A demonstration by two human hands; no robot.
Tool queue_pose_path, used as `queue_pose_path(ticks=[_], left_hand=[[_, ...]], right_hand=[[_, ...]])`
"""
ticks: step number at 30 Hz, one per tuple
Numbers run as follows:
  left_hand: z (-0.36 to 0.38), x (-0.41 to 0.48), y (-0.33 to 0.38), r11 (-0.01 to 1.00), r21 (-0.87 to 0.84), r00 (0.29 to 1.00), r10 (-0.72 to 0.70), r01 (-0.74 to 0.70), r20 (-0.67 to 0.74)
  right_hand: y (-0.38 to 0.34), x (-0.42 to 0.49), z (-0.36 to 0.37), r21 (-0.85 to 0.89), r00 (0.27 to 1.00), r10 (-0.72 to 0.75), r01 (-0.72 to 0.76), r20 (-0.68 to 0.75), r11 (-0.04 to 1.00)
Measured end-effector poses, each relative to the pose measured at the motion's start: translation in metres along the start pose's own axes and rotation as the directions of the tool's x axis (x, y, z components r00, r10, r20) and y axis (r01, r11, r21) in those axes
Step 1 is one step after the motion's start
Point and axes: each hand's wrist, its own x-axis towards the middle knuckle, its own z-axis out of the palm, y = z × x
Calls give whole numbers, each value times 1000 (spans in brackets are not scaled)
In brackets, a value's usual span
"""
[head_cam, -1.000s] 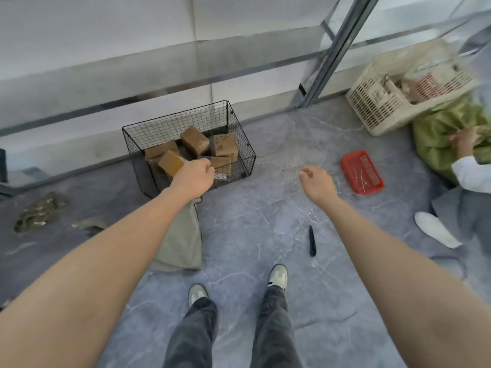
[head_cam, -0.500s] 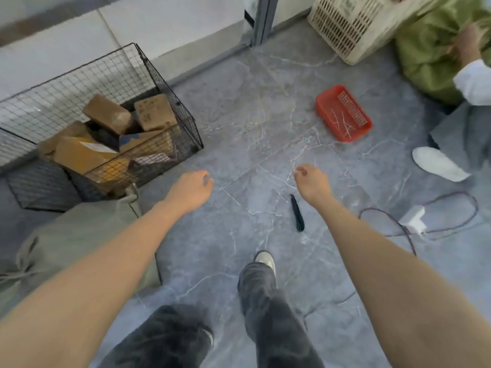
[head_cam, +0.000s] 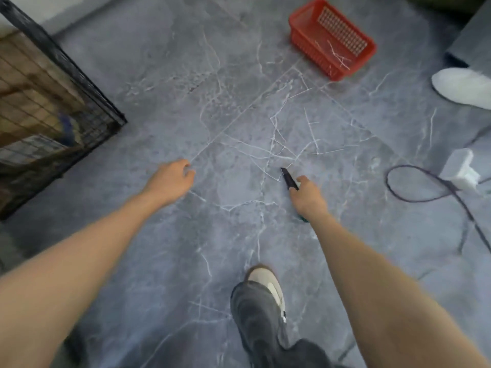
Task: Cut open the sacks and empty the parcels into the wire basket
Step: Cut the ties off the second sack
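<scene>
Right hand (head_cam: 308, 199) low over the grey floor (head_cam: 233, 107), fingers curled round a black knife (head_cam: 289, 178) whose tip juts out ahead of them. Left hand (head_cam: 170, 181) well apart from it, fingers loosely bent, holding nothing. Wire basket (head_cam: 79, 75) at far left, holding brown parcels (head_cam: 29, 110). Red basket (head_cam: 313, 46) ahead; dark cable (head_cam: 414, 200) at right.

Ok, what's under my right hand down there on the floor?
A dark cutter lies under the right hand. Its black tip shows past the fingers, a teal bit by the wrist; the hand covers the middle, so the grip is unclear.
</scene>
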Motion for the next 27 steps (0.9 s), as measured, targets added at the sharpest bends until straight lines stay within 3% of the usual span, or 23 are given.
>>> queue_pose_path(ticks=[8,16,21,27], left_hand=[[29,29,-11,998,55,999,33,-31,-37],[31,27,-33,997,73,999,2,1,-42],[15,21,-35,997,68,998,-32,36,-56],[-42,3,-34,998,52,988,-39,47,-148]], right_hand=[[39,33,60,-144,994,60,-73,-92,987],[36,43,66,-147,986,41,-65,-162,987],[-1,40,50,-79,982,-43,29,-185,996],[-91,17,7,33,960,-251,257,-124,966]])
